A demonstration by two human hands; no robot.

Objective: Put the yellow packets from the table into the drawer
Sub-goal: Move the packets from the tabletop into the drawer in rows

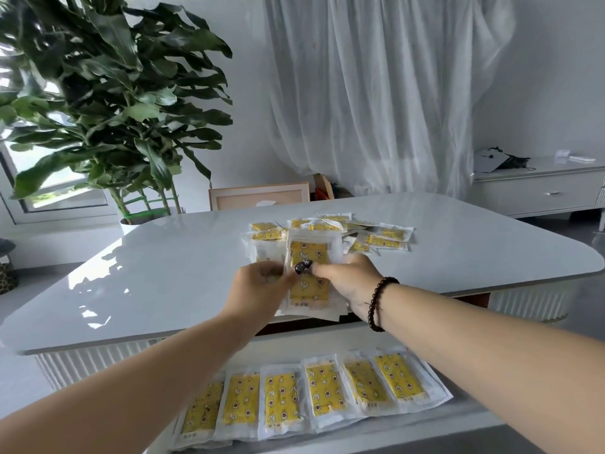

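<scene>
- Your glossy white counter [163, 273] carries a loose pile of yellow patterned packets in clear wrappers [376, 235], not yet moved.
- Below, the open white drawer [474, 417] already holds a row of six packets [314, 394].
- Your left hand [258, 286] and right hand [347, 283] together pinch a small stack of packets [307, 253] above the counter edge.

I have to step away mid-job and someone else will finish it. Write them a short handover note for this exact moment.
Left hand and right hand both grip one stack of yellow packets just above the table.
Done: six packets lie in a row in the open drawer below.
Left: place the held stack in the drawer, then clear the loose pile at the table's far side.
</scene>
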